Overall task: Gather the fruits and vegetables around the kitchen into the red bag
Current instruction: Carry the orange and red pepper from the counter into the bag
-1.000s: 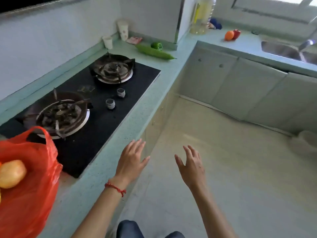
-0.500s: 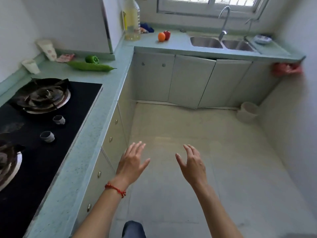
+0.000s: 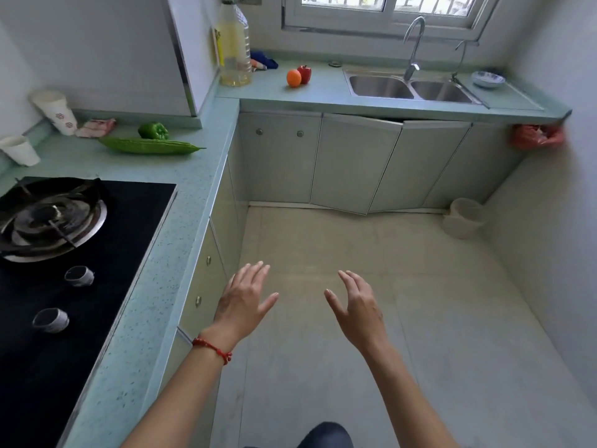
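Bitter gourd (image 3: 149,146) and green pepper (image 3: 154,130) lie touching on the worktop (image 3: 181,202) at ten o'clock; my left hand (image 3: 243,302) and right hand (image 3: 354,306) hover empty, fingers spread.

Produce on the desk (image 3: 206,169), four pieces:
- green bell pepper (image 3: 153,130), one
- bitter gourd (image 3: 149,145), one
- orange (image 3: 293,78), one
- red bell pepper (image 3: 304,74), one

Other items:
- oil bottle (image 3: 233,43), one
- paper cups, two: one tilted (image 3: 55,111), one upright (image 3: 20,150)
- gas burner (image 3: 48,218), one in view
- stove knobs, two (image 3: 79,275) (image 3: 51,320)
- sink basins, two (image 3: 379,86) (image 3: 441,91)
- taps, two (image 3: 414,43) (image 3: 460,58)
- patterned bowl (image 3: 487,79), one
- pale bucket (image 3: 463,217), one, on the floor
- hands, two: left hand (image 3: 242,302), right hand (image 3: 357,307)
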Demonstrator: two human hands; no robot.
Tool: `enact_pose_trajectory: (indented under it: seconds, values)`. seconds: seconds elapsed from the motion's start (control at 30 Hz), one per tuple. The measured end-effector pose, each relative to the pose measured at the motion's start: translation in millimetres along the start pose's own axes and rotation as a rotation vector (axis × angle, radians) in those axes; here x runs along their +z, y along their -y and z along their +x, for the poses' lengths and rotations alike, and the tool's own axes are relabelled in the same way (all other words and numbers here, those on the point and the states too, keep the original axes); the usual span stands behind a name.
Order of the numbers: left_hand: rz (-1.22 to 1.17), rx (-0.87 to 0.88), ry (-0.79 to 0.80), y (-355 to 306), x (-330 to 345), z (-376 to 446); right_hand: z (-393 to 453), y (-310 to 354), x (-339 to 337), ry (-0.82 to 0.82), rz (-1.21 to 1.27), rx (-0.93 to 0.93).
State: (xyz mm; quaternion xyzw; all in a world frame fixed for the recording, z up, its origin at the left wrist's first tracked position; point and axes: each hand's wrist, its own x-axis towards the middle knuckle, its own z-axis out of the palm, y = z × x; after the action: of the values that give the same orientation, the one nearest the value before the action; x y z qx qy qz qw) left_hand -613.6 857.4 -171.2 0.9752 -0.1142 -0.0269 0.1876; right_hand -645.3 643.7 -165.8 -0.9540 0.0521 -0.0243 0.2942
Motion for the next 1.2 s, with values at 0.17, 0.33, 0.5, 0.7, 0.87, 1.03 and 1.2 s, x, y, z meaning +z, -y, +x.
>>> enact_pose_trajectory:
  seconds: [0.17,0.33,0.5,0.7,0.87,1.03,1.2]
  values:
    - [0.016,-0.005,-0.008,3,-4,58,61,-6,-4,0.002,-0.024,-0.021]
    - [0.038,-0.012,-0.004,-2,3,132,141,-20,-7,0.009,-0.043,-0.055]
    - [0.046,-0.051,-0.006,-22,0,217,229,-38,-27,0.058,-0.102,-0.091]
    - [0.051,-0.066,-0.074,-31,-13,309,329,-44,-48,0.072,-0.177,-0.147]
    - [0.067,-0.096,-0.056,-20,-25,381,404,-36,-46,0.045,-0.171,-0.173]
    - [0.052,-0.083,-0.073,7,-35,464,486,-22,-31,0.029,-0.16,-0.167]
    - [0.089,-0.086,-0.035,42,-49,549,570,-1,-17,0.031,-0.179,-0.152]
